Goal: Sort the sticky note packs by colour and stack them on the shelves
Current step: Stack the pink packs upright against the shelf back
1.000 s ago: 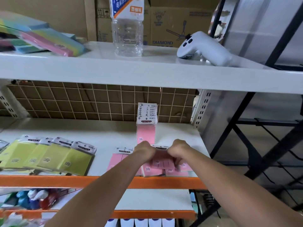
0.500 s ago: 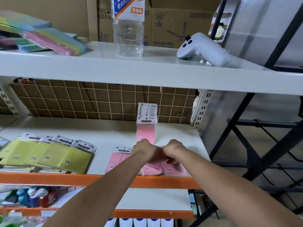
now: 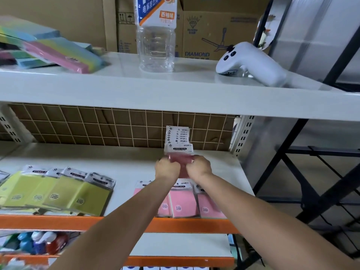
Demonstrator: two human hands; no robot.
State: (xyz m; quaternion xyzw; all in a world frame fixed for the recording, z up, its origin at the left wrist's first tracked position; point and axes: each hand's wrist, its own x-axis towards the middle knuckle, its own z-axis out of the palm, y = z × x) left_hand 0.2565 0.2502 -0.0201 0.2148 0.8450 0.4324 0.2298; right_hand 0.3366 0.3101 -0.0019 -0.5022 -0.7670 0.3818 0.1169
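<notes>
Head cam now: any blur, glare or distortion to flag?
Head view: motion blur on the pink pack that both hands grip, left hand and right hand; bottom-left corner items smeared; wide-angle bowing of the top shelf; soft sheen there near the bottle; lighting flat, shadows faint.

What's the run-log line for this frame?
stage: stacking pink | left hand: grips pink pack | right hand: grips same pack | place: middle shelf, back right | yellow packs: front left

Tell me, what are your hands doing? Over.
Left grip and right grip both holding pink sticky note pack. Pack against brown wire-grid back panel. Nothing blocking.
</notes>
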